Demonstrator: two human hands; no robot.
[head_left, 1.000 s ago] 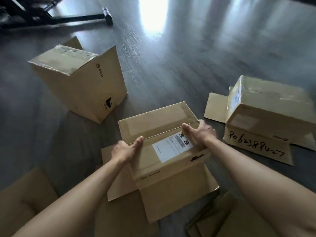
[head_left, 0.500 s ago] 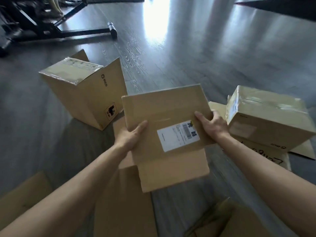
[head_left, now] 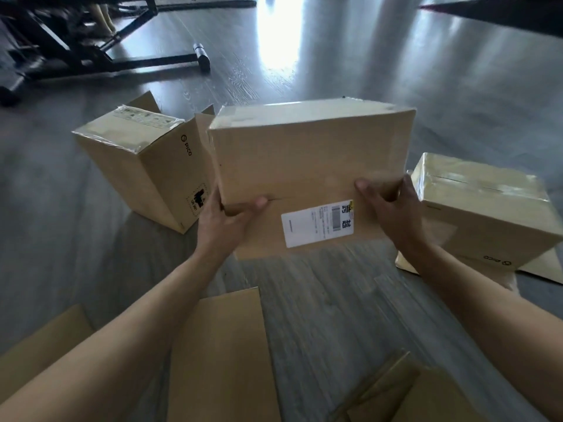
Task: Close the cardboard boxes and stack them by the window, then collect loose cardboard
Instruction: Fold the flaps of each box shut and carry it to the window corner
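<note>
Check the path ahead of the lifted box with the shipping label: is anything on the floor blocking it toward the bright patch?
Nothing visible blocks it. The labelled box, held by the left hand and right hand, is off the floor; the tilted box and taped box sit to either side. The black frame lies left of the bright floor. The window itself is out of view.

I see two bare arms in my view, one from each side. No sleeves cover them up to where the picture ends. The left hand [head_left: 224, 220] and the right hand [head_left: 393, 208] wear no gloves. I see no rings and no watch. The nails look short and plain.
</note>
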